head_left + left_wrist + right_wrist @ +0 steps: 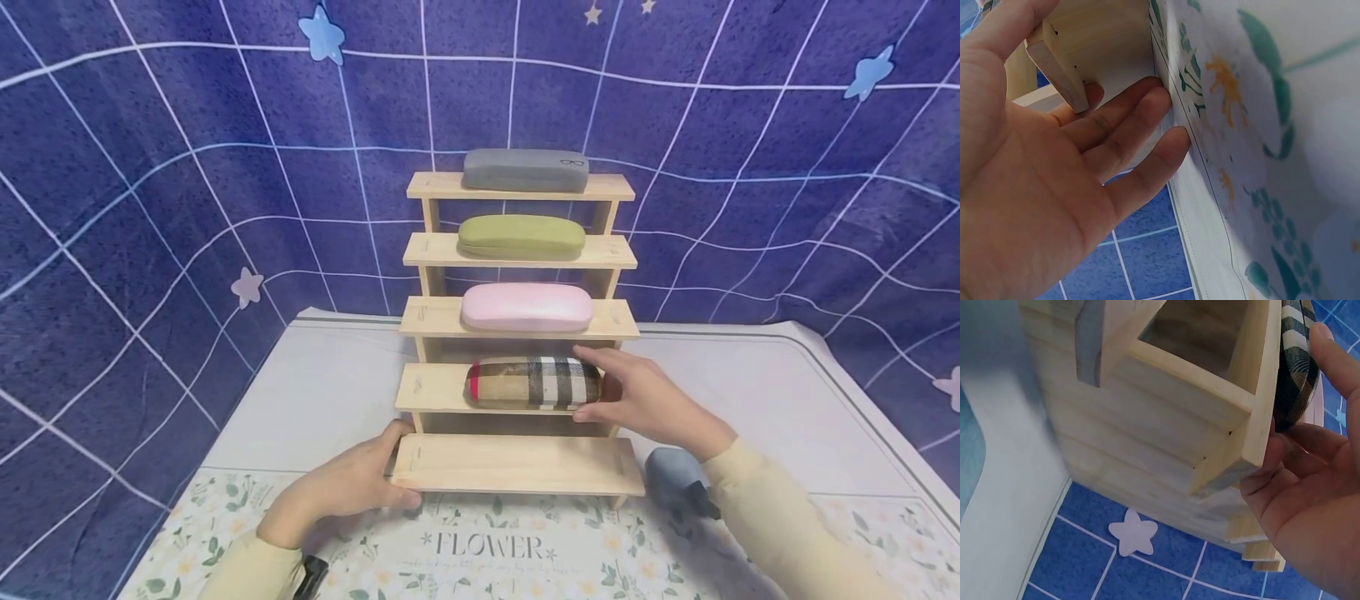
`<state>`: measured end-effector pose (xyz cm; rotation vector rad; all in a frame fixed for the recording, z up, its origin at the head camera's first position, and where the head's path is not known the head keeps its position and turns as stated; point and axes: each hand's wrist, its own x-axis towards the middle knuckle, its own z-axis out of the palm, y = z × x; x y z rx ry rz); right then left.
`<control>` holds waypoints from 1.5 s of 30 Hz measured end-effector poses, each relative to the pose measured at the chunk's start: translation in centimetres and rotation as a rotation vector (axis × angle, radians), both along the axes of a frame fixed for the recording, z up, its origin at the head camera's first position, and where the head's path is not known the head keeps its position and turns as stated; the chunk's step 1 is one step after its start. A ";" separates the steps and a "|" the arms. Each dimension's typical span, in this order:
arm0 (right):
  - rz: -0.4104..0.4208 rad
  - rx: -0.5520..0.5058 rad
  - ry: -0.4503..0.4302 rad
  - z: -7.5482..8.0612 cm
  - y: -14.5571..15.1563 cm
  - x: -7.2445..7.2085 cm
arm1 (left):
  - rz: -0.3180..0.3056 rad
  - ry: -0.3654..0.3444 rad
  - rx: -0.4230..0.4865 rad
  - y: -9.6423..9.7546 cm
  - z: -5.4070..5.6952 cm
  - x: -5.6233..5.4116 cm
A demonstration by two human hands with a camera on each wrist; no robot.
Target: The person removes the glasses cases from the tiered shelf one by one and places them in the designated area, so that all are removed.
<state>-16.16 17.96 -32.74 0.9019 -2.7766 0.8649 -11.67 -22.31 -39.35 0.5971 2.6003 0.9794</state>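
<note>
Fingers and thumb of your right hand [645,396] grip the right end of a rounded, oblong case in tan, black and white plaid with a red band at its left end [532,383]. You have it lengthwise at the second step from the bottom of a pale wooden five-step display stand [517,462], a little right of that step's middle; the right wrist view shows its end close against the plank. Your left hand [352,475] holds the left end of the bottom step between thumb and index finger, the other fingers extended loosely beyond it.

Above the plaid case, one to a step, you have a glossy pale pink oblong case [527,307], an olive-green oblong case [521,237] and, on top, a grey case with a small glasses drawing [525,171]. Just beside the stand's lower right, partly behind your right forearm, is a blue-grey object [671,479] that you cannot identify. Under your wrists spreads a white floral mat printed "FLOWER" [487,546]; behind the stand hangs a deep blue-violet, grid-lined cloth with stars [750,208].
</note>
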 end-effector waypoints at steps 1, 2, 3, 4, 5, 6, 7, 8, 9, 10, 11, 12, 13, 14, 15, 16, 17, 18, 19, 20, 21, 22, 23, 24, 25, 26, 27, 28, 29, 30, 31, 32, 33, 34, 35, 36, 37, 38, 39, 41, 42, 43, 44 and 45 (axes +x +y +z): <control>0.002 -0.003 0.002 -0.1 -0.1 -0.1 | 0.002 0.001 -0.001 0.0 0.0 0.0; 0.004 -0.005 0.008 -0.1 -0.2 -0.2 | 0.004 0.001 -0.002 0.0 0.0 0.0; 0.007 -0.009 0.008 -0.2 -0.3 -0.3 | 0.007 0.000 -0.002 0.0 -0.1 0.1; 0.006 -0.014 0.010 -0.3 -0.3 -0.3 | 0.010 0.000 -0.003 0.0 -0.1 0.1; 0.005 -0.016 0.017 -0.4 -0.3 -0.4 | 0.011 0.000 -0.003 0.0 -0.1 0.1; 0.001 -0.019 0.022 -0.5 -0.2 -0.5 | 0.012 0.000 -0.002 -0.1 -0.1 0.1; -0.001 -0.025 0.029 -0.5 -0.1 -0.5 | 0.011 0.000 0.000 -0.1 -0.1 0.1; -0.001 -0.033 0.035 -0.6 0.0 -0.5 | 0.008 -0.001 0.005 -0.1 -0.2 0.1; -0.002 -0.042 0.039 -0.7 0.1 -0.5 | 0.004 -0.001 0.010 -0.1 -0.2 0.0; -0.004 -0.051 0.045 -0.7 0.3 -0.5 | -0.001 -0.002 0.015 -0.1 -0.2 0.0; -0.004 -0.061 0.050 -0.8 0.6 -0.4 | -0.005 -0.003 0.022 -0.1 -0.2 0.0; -0.005 -0.071 0.055 -0.8 0.8 -0.4 | -0.009 -0.003 0.025 -0.1 -0.2 0.0; -0.007 -0.079 0.065 -0.9 1.1 -0.4 | -0.012 -0.002 0.026 -0.1 -0.2 -0.1; -0.012 -0.086 0.071 -0.9 1.4 -0.3 | -0.013 -0.004 0.027 -0.1 -0.2 -0.1; -0.021 -0.091 0.075 -0.9 1.8 -0.3 | -0.013 -0.004 0.027 -0.1 -0.2 -0.1; -0.030 -0.098 0.080 -1.0 2.1 -0.3 | -0.013 -0.006 0.027 0.0 -0.2 0.0; -0.041 -0.104 0.085 -1.0 2.5 -0.3 | -0.013 -0.006 0.027 0.0 -0.2 0.0; -0.055 -0.114 0.080 -1.0 2.9 -0.3 | -0.013 -0.005 0.025 0.0 -0.2 0.0; -0.067 -0.128 0.072 -1.0 3.3 -0.3 | -0.013 -0.007 0.027 0.0 -0.2 0.0; -0.083 -0.143 0.059 -0.9 3.6 -0.3 | -0.014 -0.008 0.031 0.1 -0.2 -0.1; -0.093 -0.161 0.046 -0.8 4.0 -0.3 | -0.017 -0.009 0.033 0.1 -0.2 -0.1; -0.104 -0.175 0.039 -0.8 4.4 -0.2 | -0.018 -0.011 0.036 0.1 -0.2 -0.1; -0.114 -0.186 0.035 -0.7 4.7 -0.2 | -0.019 -0.012 0.038 0.1 -0.3 -0.1; -0.123 -0.195 0.029 -0.6 5.1 -0.1 | -0.018 -0.012 0.039 0.1 -0.3 -0.1; -0.129 -0.202 0.033 -0.6 5.4 -0.1 | -0.017 -0.014 0.038 0.1 -0.3 -0.1; -0.136 -0.205 0.036 -0.6 5.7 -0.1 | -0.015 -0.014 0.037 0.0 -0.3 -0.1; -0.140 -0.211 0.042 -0.6 6.0 -0.1 | -0.015 -0.015 0.035 0.0 -0.3 -0.2; -0.146 -0.212 0.051 -0.7 6.3 -0.1 | -0.013 -0.017 0.033 0.0 -0.3 -0.2; -0.150 -0.214 0.057 -0.7 6.5 0.0 | -0.011 -0.017 0.030 0.0 -0.3 -0.2; -0.152 -0.218 0.060 -0.8 6.8 0.0 | -0.008 -0.017 0.026 -0.1 -0.3 -0.2; -0.153 -0.221 0.065 -0.9 7.1 0.0 | -0.006 -0.018 0.022 -0.1 -0.4 -0.2; -0.155 -0.222 0.067 -1.0 7.3 0.1 | -0.005 -0.020 0.020 -0.1 -0.4 -0.2; -0.157 -0.224 0.066 -1.1 7.5 0.1 | -0.003 -0.020 0.017 -0.1 -0.3 -0.2; -0.158 -0.227 0.065 -1.1 7.7 0.2 | -0.001 -0.021 0.016 -0.1 -0.3 -0.2; -0.159 -0.230 0.061 -1.2 7.9 0.3 | 0.002 -0.022 0.015 -0.1 -0.3 -0.2; -0.163 -0.234 0.053 -1.2 8.2 0.4 | 0.002 -0.024 0.015 0.0 -0.3 -0.2; -0.166 -0.239 0.044 -1.3 8.3 0.5 | 0.002 -0.025 0.017 0.0 -0.2 -0.2; -0.171 -0.243 0.033 -1.3 8.6 0.7 | 0.001 -0.026 0.018 0.0 -0.2 -0.2; -0.174 -0.247 0.022 -1.4 8.8 0.8 | 0.001 -0.025 0.019 0.0 -0.2 -0.2; -0.176 -0.248 0.003 -1.4 9.1 1.0 | -0.001 -0.024 0.021 0.1 -0.2 -0.2; -0.174 -0.246 -0.004 -1.5 9.3 1.1 | -0.001 -0.023 0.019 0.1 -0.2 -0.2; -0.169 -0.246 -0.012 -1.5 9.5 1.1 | 0.000 -0.022 0.018 0.1 -0.2 -0.2; -0.164 -0.244 -0.020 -1.5 9.7 1.2 | 0.000 -0.023 0.018 0.1 -0.2 -0.1; -0.157 -0.246 -0.028 -1.5 9.9 1.2 | 0.001 -0.023 0.019 0.0 -0.2 -0.1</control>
